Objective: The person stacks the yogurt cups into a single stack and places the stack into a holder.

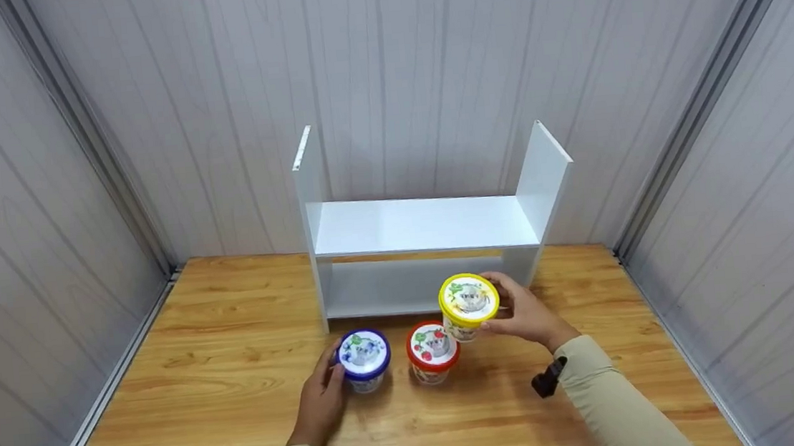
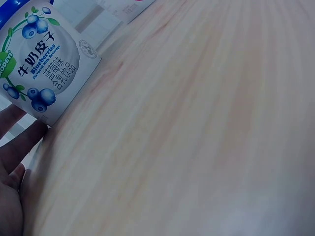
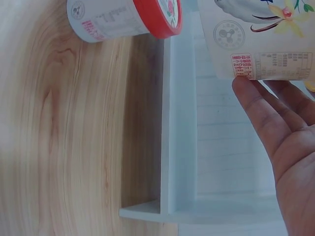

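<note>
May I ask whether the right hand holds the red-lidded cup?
No, the right hand holds the yellow-lidded cup; the red-lidded cup stands on the table.

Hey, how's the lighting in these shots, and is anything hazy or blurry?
Head view: warm tabletop, bright white shelf; left wrist: cool cast, pale haze lower right, soft wood grain, yet the blueberry cup reads clearly; right wrist: bluish tint, shadowed tabletop beside the white shelf.

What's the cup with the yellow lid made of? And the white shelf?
The cup looks like paper or thin plastic with smooth printed sides; I can't tell which. Its lid is probably plastic: the yellow rim looks smoothly molded. The white shelf seems to be coated board: flat panels, smooth, slightly shiny.
</note>
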`<state>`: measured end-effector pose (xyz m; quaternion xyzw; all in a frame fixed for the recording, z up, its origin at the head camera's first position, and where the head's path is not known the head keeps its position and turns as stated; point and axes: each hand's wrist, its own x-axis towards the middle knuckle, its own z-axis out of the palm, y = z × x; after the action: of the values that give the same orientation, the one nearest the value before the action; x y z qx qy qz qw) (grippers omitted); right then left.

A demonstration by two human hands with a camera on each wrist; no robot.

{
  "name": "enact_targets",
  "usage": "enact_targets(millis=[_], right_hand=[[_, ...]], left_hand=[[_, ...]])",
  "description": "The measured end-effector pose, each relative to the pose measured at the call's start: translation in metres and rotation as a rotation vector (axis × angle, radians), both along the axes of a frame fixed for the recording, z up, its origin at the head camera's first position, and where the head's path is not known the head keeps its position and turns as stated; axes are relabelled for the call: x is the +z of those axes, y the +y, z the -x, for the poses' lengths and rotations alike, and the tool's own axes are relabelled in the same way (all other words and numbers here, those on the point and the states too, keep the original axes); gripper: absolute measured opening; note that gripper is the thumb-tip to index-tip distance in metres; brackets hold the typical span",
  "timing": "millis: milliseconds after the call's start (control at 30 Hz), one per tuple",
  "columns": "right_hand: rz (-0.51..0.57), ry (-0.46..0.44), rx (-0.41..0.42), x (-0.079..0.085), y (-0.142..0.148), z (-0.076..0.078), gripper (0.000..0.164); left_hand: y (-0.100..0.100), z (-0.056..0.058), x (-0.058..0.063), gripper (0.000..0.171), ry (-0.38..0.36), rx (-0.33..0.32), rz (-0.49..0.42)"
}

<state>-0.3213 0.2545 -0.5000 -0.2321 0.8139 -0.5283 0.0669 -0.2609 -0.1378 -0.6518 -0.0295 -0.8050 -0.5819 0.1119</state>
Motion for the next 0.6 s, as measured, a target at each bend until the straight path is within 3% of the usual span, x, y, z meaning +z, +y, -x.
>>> enact_targets(millis=[600], right_hand=[[0.028, -0.041, -0.002, -0.002, -0.021, 0.007, 0.087]], left_hand=[[0.0, 0.002, -0.001, 0.05, 0.007, -0.017, 0.008]])
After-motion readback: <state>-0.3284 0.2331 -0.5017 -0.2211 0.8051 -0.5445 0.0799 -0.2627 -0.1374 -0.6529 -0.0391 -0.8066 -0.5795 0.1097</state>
